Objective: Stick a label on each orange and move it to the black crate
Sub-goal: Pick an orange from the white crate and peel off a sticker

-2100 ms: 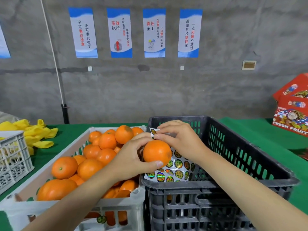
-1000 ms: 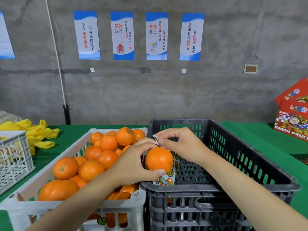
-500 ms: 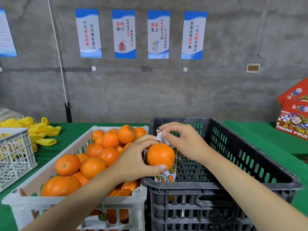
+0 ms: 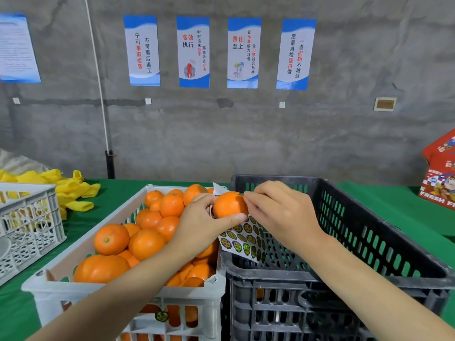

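- The white crate (image 4: 81, 244) on the left is loaded with loose oranges (image 4: 112, 238), none of them labelled as far as I can make out.
- My left hand (image 4: 199, 225) is wrapped round the orange (image 4: 227, 205) I'm working on, thumb across its lower front and fingers behind. It's held up in the air right over the seam between the two crates.
- The sticker sheet (image 4: 243, 238) hangs down from under that orange over the near-left corner of the black one. It looks tucked into the same left-hand grip, but I can't see exactly how.
- My right hand (image 4: 283, 215) has thumb and forefinger pinched together, tips touching the orange's upper right shoulder. There's a small dark fleck there that I take to be the label (image 4: 240, 194), too tiny to be sure.
- So the bit that matters: the label goes on the side of the orange facing my right hand, and the left just has to keep it steady.
- The black crate (image 4: 275, 178) sits just right of and below the orange. I reckon the drop-in is a short move to the right once the label is pressed flat.
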